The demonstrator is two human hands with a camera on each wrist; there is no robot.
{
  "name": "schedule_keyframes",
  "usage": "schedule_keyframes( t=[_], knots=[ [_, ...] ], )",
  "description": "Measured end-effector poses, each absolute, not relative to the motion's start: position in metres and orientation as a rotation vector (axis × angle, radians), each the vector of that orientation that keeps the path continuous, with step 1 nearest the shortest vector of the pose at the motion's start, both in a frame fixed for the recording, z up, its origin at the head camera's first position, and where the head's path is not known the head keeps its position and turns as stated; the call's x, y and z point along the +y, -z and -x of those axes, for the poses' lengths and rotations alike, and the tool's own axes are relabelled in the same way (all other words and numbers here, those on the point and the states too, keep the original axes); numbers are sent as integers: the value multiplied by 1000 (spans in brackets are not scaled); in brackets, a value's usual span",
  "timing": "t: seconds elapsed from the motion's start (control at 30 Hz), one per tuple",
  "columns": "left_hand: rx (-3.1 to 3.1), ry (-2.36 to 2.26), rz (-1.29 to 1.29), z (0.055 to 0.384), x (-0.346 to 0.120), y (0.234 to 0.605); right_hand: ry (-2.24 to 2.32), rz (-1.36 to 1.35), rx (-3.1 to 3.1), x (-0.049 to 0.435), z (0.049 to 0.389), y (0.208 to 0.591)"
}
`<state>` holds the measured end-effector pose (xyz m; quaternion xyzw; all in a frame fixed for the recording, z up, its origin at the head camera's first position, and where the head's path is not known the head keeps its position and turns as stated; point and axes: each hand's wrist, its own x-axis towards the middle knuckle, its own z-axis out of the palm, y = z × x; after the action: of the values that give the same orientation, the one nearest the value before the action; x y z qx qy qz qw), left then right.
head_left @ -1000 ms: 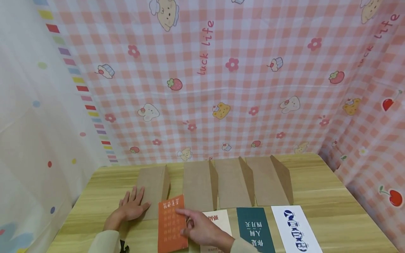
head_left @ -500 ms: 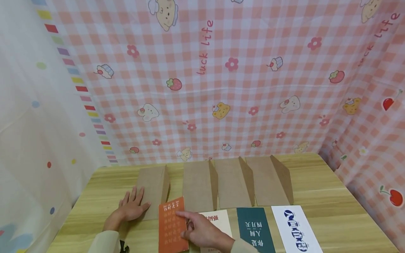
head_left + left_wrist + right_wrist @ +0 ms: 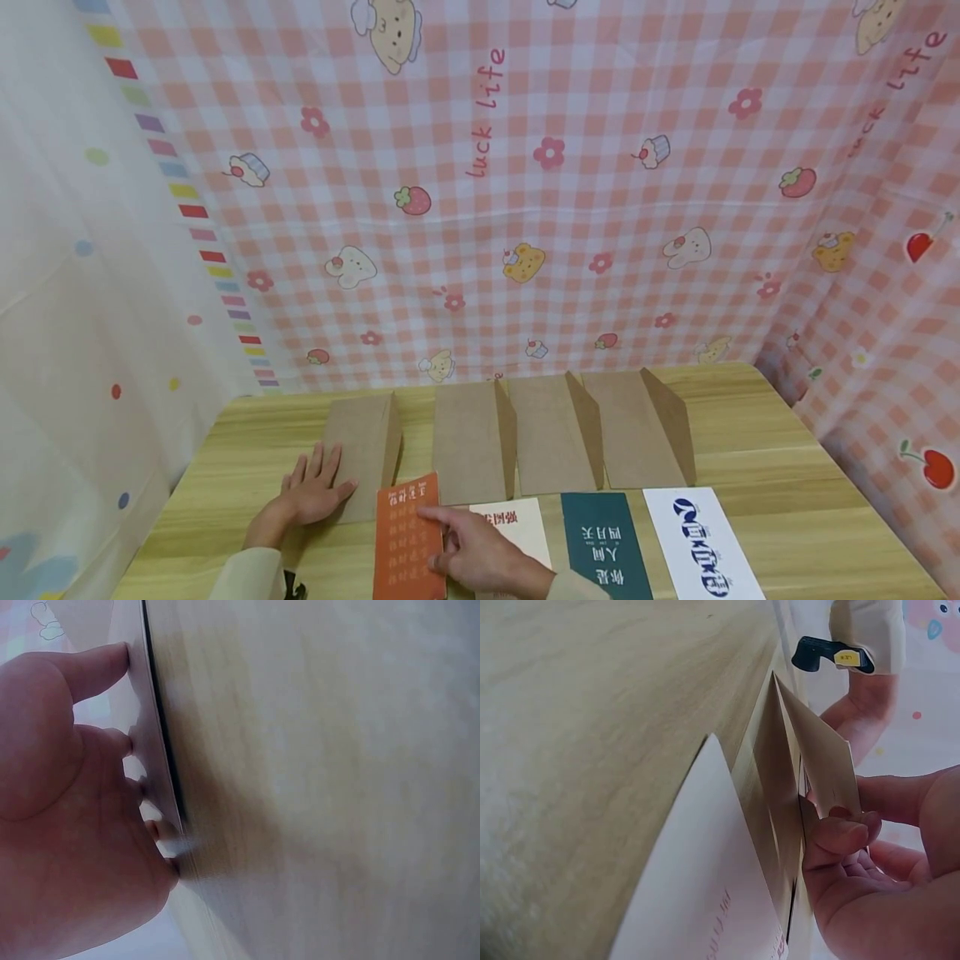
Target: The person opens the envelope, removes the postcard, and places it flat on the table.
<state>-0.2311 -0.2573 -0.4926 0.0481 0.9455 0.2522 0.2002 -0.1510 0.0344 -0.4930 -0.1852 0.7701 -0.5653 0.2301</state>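
Note:
My left hand rests with spread fingers on the left part of the leftmost brown paper envelope. In the left wrist view, the fingertips of that hand touch the envelope's thin sheet close to the tabletop. My right hand holds an orange card by its right side, the index finger stretched across its face. Seen from the right wrist, thumb and fingers pinch the card, which is tilted off the table. The card's top edge is at the lower end of the leftmost envelope.
Three more brown envelopes, a left one, a middle one and a right one, lie with flaps folded out rightward. Before them are a cream card, partly behind my right hand, a green card and a white card.
The orange card's top edge has shifted slightly toward me and its tilt has changed a little. Both hands stay in nearly the same places.

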Motion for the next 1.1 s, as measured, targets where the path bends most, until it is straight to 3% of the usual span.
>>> schedule_keyframes(
  t=[0.4, 0.77, 1.1],
  knots=[
    [2634, -740, -152, 245, -276, 525, 1527, 546, 2114, 34, 150, 500],
    [2642, -772, -151, 249, -279, 532, 1516, 519, 2067, 35, 150, 502],
    [2636, -707, -131, 236, -264, 504, 1485, 549, 2104, 36, 147, 502]
  ],
)
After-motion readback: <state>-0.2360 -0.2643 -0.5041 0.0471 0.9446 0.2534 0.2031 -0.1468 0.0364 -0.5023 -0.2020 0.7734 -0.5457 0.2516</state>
